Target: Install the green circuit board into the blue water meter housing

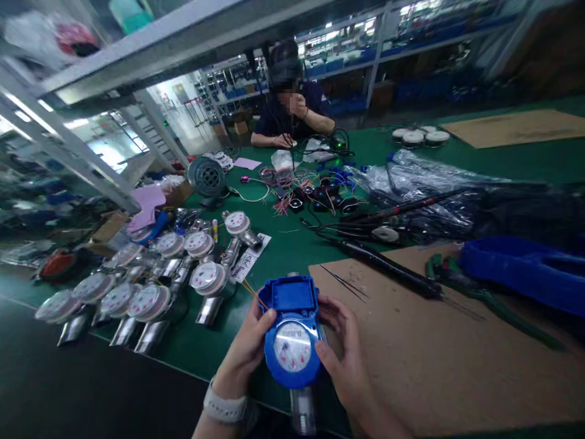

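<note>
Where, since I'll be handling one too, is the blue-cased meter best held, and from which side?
Probably by its blue casing, at opposite edges, one hand from each side: the dial faces up between them, and the wires at the upper left are best left unpinched.

Left hand (250, 338) and right hand (343, 353) holding a blue-cased meter (293, 318) — pale dial (292, 353) showing, more meters (148, 301) at left, co-worker (320, 111) opposite
</note>
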Demonstrator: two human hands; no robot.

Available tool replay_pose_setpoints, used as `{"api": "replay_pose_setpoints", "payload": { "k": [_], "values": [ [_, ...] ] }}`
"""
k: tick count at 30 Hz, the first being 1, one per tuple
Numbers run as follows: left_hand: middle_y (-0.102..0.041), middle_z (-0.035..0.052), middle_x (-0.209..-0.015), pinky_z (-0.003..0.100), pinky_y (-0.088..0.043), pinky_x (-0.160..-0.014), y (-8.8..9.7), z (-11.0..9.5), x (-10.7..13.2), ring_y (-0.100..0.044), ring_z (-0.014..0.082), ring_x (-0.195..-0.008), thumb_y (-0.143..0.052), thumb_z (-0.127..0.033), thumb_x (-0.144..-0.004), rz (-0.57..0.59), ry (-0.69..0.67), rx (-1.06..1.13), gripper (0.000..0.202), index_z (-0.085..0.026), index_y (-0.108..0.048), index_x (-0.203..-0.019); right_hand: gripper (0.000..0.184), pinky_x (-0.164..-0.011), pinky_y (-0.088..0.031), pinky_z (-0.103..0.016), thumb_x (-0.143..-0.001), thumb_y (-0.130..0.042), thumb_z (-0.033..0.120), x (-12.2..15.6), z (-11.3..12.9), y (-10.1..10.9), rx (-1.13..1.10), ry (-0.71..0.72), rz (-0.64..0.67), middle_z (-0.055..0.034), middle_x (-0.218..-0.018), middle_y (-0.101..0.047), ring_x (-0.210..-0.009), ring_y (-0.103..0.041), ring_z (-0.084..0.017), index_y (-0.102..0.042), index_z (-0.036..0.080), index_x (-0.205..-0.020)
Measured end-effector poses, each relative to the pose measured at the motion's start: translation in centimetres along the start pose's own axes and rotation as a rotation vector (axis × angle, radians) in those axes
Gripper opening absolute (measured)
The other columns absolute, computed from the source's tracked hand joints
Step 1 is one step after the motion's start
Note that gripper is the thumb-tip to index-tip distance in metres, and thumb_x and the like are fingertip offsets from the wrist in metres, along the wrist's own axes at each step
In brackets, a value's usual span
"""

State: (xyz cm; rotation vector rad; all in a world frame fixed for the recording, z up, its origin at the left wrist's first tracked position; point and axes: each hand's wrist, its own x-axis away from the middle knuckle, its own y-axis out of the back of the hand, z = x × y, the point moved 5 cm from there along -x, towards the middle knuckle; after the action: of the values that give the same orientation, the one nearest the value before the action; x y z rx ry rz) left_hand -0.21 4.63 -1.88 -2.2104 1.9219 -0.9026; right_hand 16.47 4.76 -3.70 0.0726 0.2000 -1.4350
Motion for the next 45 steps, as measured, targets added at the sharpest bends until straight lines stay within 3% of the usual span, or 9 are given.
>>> {"api": "replay_pose_setpoints", "payload": {
  "k": [4,12,16,21,25,29,33,39,45],
  "values": [
    [-0.057,0.0112,-0.123,0.035,-0.044,-0.097,0.1,0.1,0.4,-0.055,0.0266,-0.112,-0.083,-0.046,-0.057,0.044,-0.030,0.031,0.084,-0.021,-0.042,-0.125,0.051,-0.100,-0.040,-0.046,-0.086,-0.050,0.044,1.0,0.4,-0.6,0.034,0.041,-0.080,-0.0078,-0.133,-0.042,-0.120,-0.045,-0.024,-0.033,0.031,-0.132],
    [-0.055,0.0135,-0.124,0.039,-0.042,-0.099,-0.5,0.0,0.5,-0.053,0.0284,-0.115,-0.083,-0.042,-0.058,0.037,-0.021,0.038,0.081,-0.019,-0.041,-0.124,0.052,-0.100,-0.039,-0.051,-0.084,-0.051,0.043,0.8,0.8,-0.4,0.028,0.015,-0.065,-0.0124,-0.134,-0.042,-0.120,-0.045,-0.028,-0.035,0.024,-0.130],
    [-0.053,0.0140,-0.127,0.043,-0.039,-0.103,-0.1,-0.1,0.7,-0.051,0.0306,-0.118,-0.081,-0.044,-0.060,0.092,-0.020,0.016,0.086,-0.021,-0.036,-0.130,0.057,-0.103,-0.036,-0.055,-0.083,-0.052,0.042,1.0,1.0,-1.0,0.009,0.051,-0.057,-0.0142,-0.138,-0.038,-0.125,-0.042,-0.031,-0.033,0.023,-0.134],
    [-0.044,0.0122,-0.137,0.046,-0.027,-0.112,1.0,-1.1,0.6,-0.039,0.0304,-0.130,-0.065,-0.056,-0.073,0.099,-0.113,-0.158,0.077,-0.022,-0.035,-0.135,0.061,-0.106,-0.034,-0.056,-0.083,-0.052,0.041,1.2,1.0,-1.2,-0.017,0.059,-0.042,-0.0123,-0.143,-0.034,-0.130,-0.037,-0.031,-0.030,0.026,-0.138],
    [-0.040,0.0095,-0.141,0.045,-0.026,-0.112,0.8,-3.4,0.1,-0.032,0.0309,-0.134,-0.072,-0.053,-0.067,0.114,-0.276,-0.397,0.078,-0.025,-0.041,-0.133,0.064,-0.105,-0.034,-0.059,-0.084,-0.052,0.041,1.3,0.9,-1.3,-0.028,0.048,0.000,-0.0116,-0.147,-0.028,-0.133,-0.034,-0.033,-0.026,0.028,-0.141],
    [-0.048,0.0070,-0.132,0.041,-0.029,-0.110,-0.9,-4.8,-0.5,-0.041,0.0273,-0.126,-0.078,-0.042,-0.064,0.177,-0.335,-0.624,0.060,-0.023,-0.057,-0.117,0.063,-0.106,-0.032,-0.060,-0.085,-0.051,0.041,1.4,0.8,-1.1,0.000,0.051,0.001,-0.0114,-0.147,-0.030,-0.133,-0.034,-0.033,-0.026,0.029,-0.141],
    [-0.058,0.0064,-0.117,0.038,-0.042,-0.096,-1.5,-4.7,-0.7,-0.055,0.0225,-0.107,-0.077,-0.037,-0.065,0.171,-0.247,-0.575,0.056,-0.022,-0.056,-0.115,0.064,-0.106,-0.034,-0.057,-0.085,-0.051,0.042,1.4,0.7,-1.1,-0.004,0.028,0.020,-0.0119,-0.147,-0.029,-0.134,-0.033,-0.032,-0.025,0.027,-0.142],
    [-0.059,0.0046,-0.112,0.031,-0.046,-0.084,-1.0,-4.4,-0.7,-0.057,0.0195,-0.096,-0.079,-0.038,-0.061,0.132,-0.222,-0.574,0.055,-0.022,-0.059,-0.109,0.065,-0.104,-0.038,-0.056,-0.086,-0.048,0.044,1.5,1.2,-1.0,0.139,0.079,0.053,-0.0126,-0.147,-0.030,-0.133,-0.034,-0.032,-0.025,0.024,-0.144],
    [-0.058,0.0048,-0.114,0.035,-0.042,-0.094,-0.8,-4.6,-1.1,-0.053,0.0224,-0.107,-0.080,-0.037,-0.060,0.124,-0.268,-0.636,0.052,-0.024,-0.061,-0.106,0.053,-0.104,-0.037,-0.054,-0.089,-0.045,0.040,1.2,2.9,-1.0,0.303,0.245,0.055,-0.0075,-0.147,-0.028,-0.133,-0.033,-0.030,-0.033,0.030,-0.140]
  ]
}}
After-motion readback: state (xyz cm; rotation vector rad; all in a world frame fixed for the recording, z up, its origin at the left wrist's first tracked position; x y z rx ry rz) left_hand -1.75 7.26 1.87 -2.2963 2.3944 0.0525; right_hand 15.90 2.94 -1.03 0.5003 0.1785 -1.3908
